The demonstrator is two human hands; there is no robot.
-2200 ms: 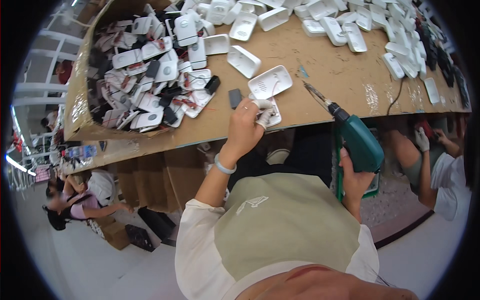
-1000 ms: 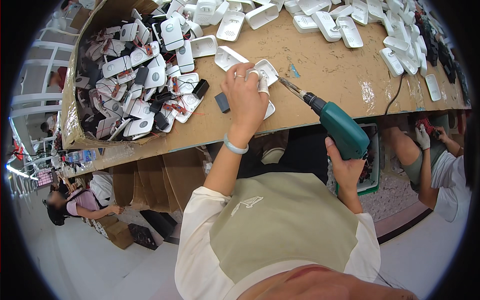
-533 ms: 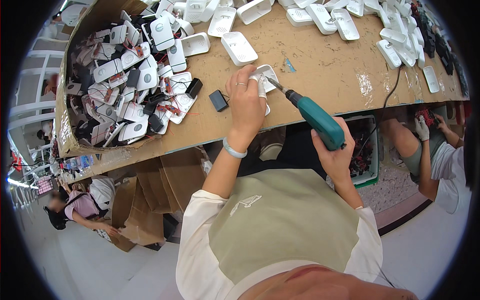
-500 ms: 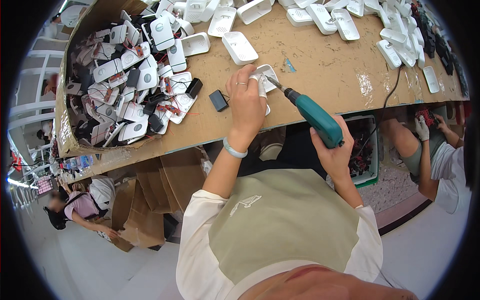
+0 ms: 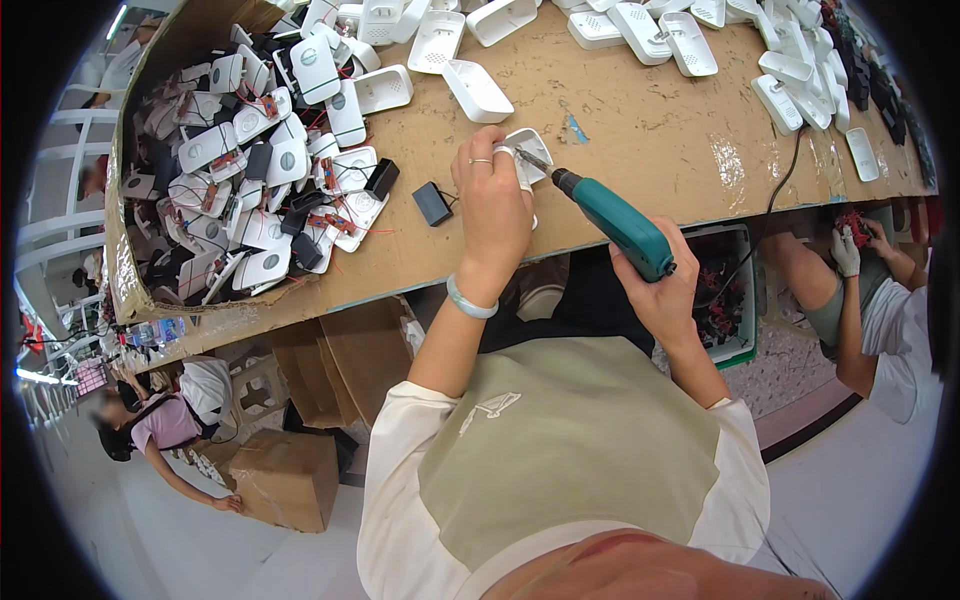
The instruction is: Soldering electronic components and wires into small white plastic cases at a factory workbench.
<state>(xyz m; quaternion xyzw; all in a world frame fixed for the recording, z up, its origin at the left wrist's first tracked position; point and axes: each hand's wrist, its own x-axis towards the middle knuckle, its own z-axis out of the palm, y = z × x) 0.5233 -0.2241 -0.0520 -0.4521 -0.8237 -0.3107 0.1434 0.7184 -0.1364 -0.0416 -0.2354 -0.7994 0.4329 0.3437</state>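
Observation:
My right hand (image 5: 662, 290) is closed round the handle of a teal electric screwdriver (image 5: 622, 225). Its bit points left into a small white plastic housing (image 5: 538, 142) on the table. My left hand (image 5: 492, 210), with a ring and white wraps on its fingers, holds the housing against the cardboard-covered top. The hand covers most of the housing, and any screw at the bit is too small to make out. Just left of that hand lies a black rectangular box (image 5: 433, 203) with a short wire.
A cardboard carton (image 5: 125, 250) at the left is heaped with white units, black boxes and wires. White shells (image 5: 437, 42) lie along the far side of the table (image 5: 640, 120). A cable (image 5: 783, 185) hangs over the front edge at right. A green-rimmed crate (image 5: 750, 340) stands below. Two co-workers are nearby.
The screwdriver and my right hand have shifted slightly left, the bit reaching farther into the housing. At lower left, a co-worker's brown box has turned and moved.

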